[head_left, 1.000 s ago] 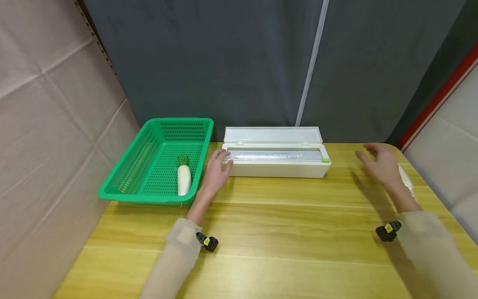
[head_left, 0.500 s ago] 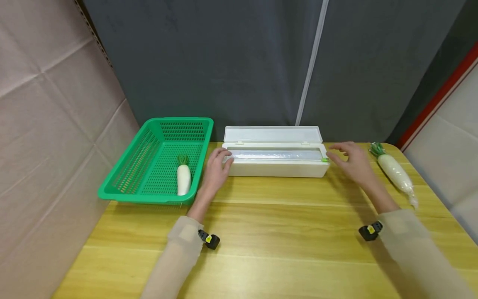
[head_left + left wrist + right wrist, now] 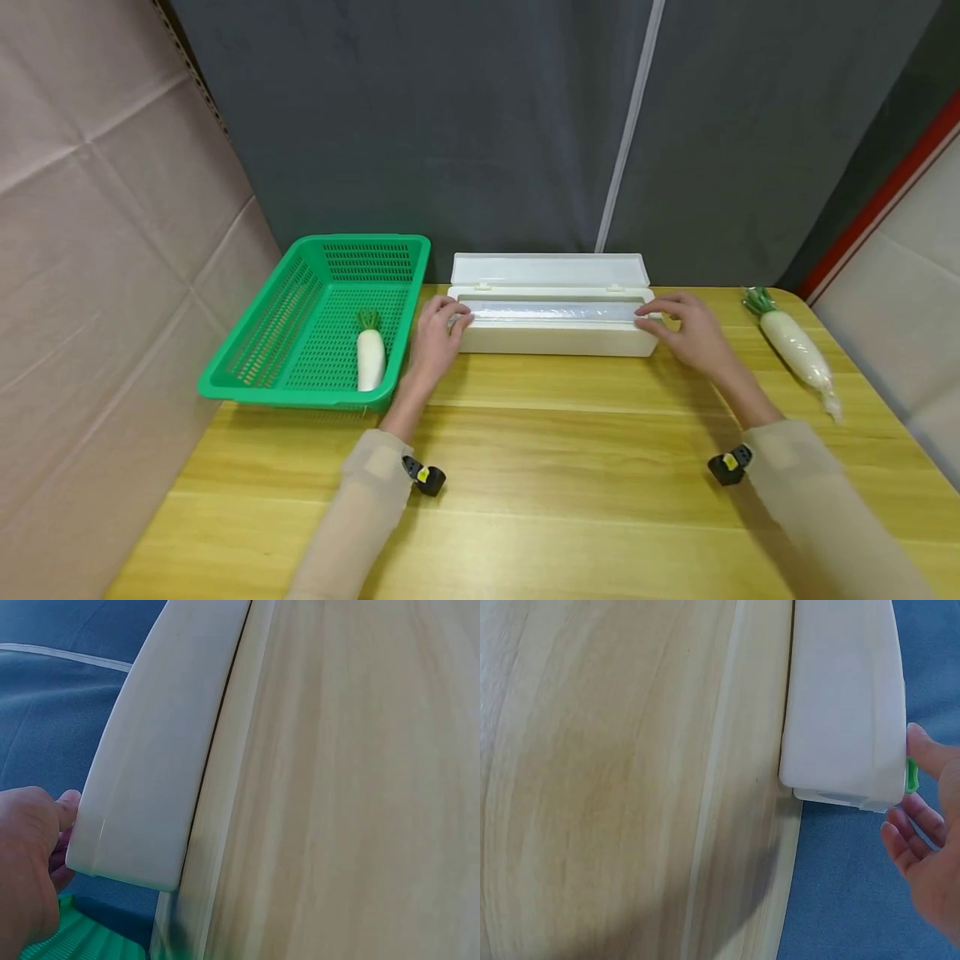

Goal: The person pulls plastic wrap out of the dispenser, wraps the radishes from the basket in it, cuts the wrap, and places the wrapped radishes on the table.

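Note:
A long white cling film dispenser point(image 3: 555, 340) stands at the back of the table with its lid point(image 3: 550, 269) up, clear cling film point(image 3: 555, 312) lying along its top. My left hand point(image 3: 435, 340) is at the dispenser's left end, thumb and index fingertips close together at the film's edge. In the left wrist view the thumb point(image 3: 69, 804) meets the top edge; whether film is pinched there I cannot tell. My right hand point(image 3: 693, 333) reaches over the right end, fingertips at the film. The right wrist view shows its thumb and fingers spread around the green slider point(image 3: 912, 776).
A green basket point(image 3: 225, 392) with a white radish point(image 3: 371, 360) in it stands left of the dispenser. Another radish point(image 3: 795, 343), wrapped in film, lies at the table's right edge. A dark curtain point(image 3: 450, 125) hangs behind the wooden table point(image 3: 525, 483).
My right hand has moved left, from beside the wrapped radish to the dispenser's right end, uncovering that radish. My left hand stays at the left end, its thumb and index closer together.

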Demonstrator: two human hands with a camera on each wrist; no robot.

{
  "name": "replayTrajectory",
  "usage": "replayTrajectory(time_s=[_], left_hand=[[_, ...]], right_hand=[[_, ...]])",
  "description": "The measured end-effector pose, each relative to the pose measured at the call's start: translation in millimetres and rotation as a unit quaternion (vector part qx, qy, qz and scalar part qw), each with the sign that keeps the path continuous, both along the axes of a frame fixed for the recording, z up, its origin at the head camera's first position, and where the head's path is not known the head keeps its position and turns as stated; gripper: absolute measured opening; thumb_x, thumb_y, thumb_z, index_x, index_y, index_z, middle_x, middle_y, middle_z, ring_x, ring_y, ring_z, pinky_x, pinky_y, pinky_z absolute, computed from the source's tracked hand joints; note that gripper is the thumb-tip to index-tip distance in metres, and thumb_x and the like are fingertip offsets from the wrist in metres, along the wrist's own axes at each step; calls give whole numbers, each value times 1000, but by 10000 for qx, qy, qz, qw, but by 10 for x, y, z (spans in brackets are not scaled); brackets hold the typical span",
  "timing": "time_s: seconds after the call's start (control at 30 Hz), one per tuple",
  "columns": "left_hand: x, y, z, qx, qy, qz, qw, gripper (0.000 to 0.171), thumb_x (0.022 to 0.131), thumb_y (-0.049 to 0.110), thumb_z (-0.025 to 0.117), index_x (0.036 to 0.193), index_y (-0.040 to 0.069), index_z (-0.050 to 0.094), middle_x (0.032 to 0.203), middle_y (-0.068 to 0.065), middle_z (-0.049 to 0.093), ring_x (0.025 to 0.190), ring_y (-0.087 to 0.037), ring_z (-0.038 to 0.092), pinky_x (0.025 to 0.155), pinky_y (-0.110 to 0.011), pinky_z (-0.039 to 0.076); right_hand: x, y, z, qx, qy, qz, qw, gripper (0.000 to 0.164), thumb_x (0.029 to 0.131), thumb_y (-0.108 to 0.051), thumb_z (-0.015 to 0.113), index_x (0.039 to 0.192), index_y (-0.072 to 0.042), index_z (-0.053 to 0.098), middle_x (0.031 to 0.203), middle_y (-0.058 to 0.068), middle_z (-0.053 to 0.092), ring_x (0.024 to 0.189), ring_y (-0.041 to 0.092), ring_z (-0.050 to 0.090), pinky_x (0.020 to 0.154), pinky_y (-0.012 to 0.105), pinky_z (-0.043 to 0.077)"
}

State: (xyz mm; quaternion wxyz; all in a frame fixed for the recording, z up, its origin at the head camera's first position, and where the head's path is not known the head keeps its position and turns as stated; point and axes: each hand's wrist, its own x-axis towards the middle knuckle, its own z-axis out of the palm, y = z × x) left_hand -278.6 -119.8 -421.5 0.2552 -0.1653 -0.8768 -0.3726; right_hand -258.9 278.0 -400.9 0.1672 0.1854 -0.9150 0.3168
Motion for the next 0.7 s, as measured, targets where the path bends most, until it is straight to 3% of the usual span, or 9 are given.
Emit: replayTrajectory(time_s=[0.3, 0.7], left_hand=[[-43, 5, 24, -80, -111, 233, 9996, 14, 92, 12, 75, 92, -2, 76, 97, -15, 64, 96, -32, 57, 85, -42, 50], [-69, 18, 34, -387, 28, 379, 9985, 15, 95, 12, 71, 89, -1, 73, 94, -15, 63, 95, -34, 56, 84, -42, 50]], right_hand=[[8, -50, 2, -15, 333, -83, 9994, 13, 87, -7, 79, 95, 2, 76, 108, 23, 64, 105, 39, 57, 87, 55, 45], [17, -144, 9, -42, 336, -349, 9988, 11, 91, -5, 75, 92, 6, 75, 105, 26, 67, 99, 41, 58, 83, 55, 46]])
